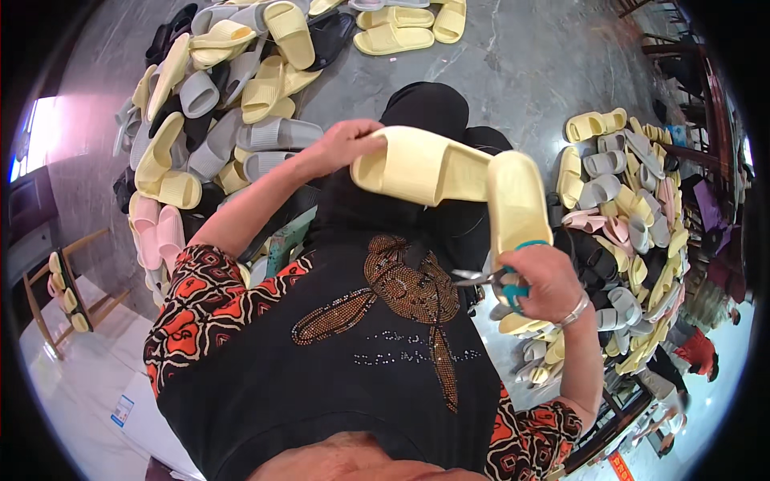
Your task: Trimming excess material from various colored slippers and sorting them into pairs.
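My left hand [346,148] is closed on the toe end of a pale yellow slide slipper [413,167], held over my lap with its wide ribbed strap facing up. The heel of that slipper meets or overlaps a second yellow slipper [517,196], which stands nearly upright with its footbed showing. My right hand [549,280] grips this second slipper at its lower end. The same hand also holds a pair of scissors [513,290] with teal handles, their metal blades pointing left toward my chest. The right fingers partly hide the scissor handles and the slipper's lower end.
A large heap of yellow, grey, black and pink slippers [216,148] lies at the left. Another mixed heap [626,216] spreads along the right. Several yellow slippers [393,38] lie on the grey floor [529,72] ahead. A wooden rack [104,301] stands at far left.
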Available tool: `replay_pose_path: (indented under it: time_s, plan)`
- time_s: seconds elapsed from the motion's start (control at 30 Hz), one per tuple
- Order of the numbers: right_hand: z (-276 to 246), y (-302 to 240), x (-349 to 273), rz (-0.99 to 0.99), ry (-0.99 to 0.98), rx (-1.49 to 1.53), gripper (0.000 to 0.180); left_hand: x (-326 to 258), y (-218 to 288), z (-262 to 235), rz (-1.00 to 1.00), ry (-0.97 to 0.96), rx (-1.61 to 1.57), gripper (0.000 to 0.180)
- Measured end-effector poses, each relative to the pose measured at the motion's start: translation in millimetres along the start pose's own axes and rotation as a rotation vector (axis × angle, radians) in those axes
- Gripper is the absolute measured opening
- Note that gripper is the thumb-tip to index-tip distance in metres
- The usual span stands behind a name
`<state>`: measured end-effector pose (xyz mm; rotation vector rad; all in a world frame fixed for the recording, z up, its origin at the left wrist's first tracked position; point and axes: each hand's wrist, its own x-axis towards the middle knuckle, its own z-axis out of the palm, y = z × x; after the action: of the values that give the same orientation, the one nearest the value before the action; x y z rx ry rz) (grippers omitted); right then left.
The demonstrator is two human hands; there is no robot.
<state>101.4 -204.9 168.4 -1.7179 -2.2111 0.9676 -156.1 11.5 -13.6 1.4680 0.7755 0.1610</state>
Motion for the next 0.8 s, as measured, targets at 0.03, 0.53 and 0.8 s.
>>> replay_pose_path:
  time_s: [0.03, 0.53, 0.8]
  plan:
    - [1.5, -0.6, 1.7, -0.002, -0.003, -0.007, 0.040, 8.7, 1.1, -2.5, 0.007, 0.021, -0.069, 0.036]
    - [23.5, 12.0, 84.3, -0.224, -0.079, 0.082, 0.035, 85.2, 37.6, -0.3, 0.141, -0.184, -0.031, 0.029]
    - [77.2, 53.1, 14.8, 0.439, 1.099, 0.571, 0.045, 68.2, 7.6, -4.4, 0.062, -0.032, -0.206, 0.030]
